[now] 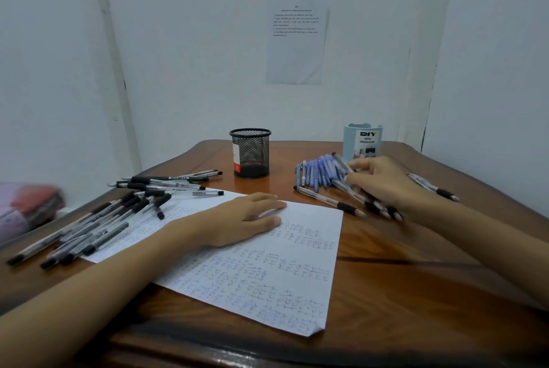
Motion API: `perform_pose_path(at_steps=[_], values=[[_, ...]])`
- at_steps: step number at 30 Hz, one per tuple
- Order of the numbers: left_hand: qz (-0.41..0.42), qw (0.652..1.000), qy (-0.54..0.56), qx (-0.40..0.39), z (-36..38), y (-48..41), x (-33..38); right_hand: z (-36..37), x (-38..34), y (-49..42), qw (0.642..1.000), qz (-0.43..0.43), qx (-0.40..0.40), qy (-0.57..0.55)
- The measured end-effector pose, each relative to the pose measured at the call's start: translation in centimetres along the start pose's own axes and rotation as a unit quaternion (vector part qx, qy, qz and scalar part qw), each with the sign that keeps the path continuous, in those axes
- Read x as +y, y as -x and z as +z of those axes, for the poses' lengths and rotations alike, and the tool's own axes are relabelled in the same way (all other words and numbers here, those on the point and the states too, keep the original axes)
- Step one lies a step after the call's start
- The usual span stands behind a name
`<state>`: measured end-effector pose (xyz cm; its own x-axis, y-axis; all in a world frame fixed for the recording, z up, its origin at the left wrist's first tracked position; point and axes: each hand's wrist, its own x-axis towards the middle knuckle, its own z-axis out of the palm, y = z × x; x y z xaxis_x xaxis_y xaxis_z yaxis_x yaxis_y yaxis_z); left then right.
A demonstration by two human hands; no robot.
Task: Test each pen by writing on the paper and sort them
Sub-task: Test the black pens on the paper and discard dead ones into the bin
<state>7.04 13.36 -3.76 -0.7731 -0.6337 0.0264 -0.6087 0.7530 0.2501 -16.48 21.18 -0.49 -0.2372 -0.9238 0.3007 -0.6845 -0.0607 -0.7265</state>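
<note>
A white sheet of paper [267, 272] covered in small pen marks lies on the wooden table. My left hand [237, 222] rests flat on its upper part, fingers straight. My right hand [383, 180] is over the right-hand pile and grips a clear pen with a black grip [343, 165], its image blurred. Under and beside that hand lie several blue pens [318, 173] and clear pens [326, 199]. A large heap of black-capped clear pens [118, 213] lies at the left, partly on the paper.
A black mesh pen cup [250, 153] stands at the back middle and a light blue desk organizer [363, 142] at the back right. Two more pens [433, 186] lie at the far right. A printed sheet [297, 40] hangs on the wall. Pink and red cloth [26, 207] sits left.
</note>
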Motion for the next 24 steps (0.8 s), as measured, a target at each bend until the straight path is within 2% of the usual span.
perform_pose_path(at_steps=[3, 6, 13, 19, 24], values=[[0.003, 1.000, -0.003, 0.003, 0.1, 0.0, -0.1, -2.2, 1.5, -1.5, 0.987, -0.035, 0.071, 0.137], [0.006, 1.000, -0.002, 0.006, 0.1, 0.0, -0.2, -3.4, 3.3, -2.4, 0.969, -0.025, 0.074, 0.236], [0.011, 1.000, -0.007, 0.014, 0.0, -0.1, 0.0, -4.1, 4.6, -2.6, 0.929, -0.003, 0.097, 0.356], [-0.003, 0.996, -0.059, 0.066, -0.9, 0.5, -0.1, -1.9, 2.3, -2.7, 0.915, -0.073, 0.111, 0.380], [-0.091, 0.977, -0.107, 0.161, -4.2, 0.8, -3.5, 3.3, -3.0, -4.4, 0.937, -0.165, 0.052, 0.302]])
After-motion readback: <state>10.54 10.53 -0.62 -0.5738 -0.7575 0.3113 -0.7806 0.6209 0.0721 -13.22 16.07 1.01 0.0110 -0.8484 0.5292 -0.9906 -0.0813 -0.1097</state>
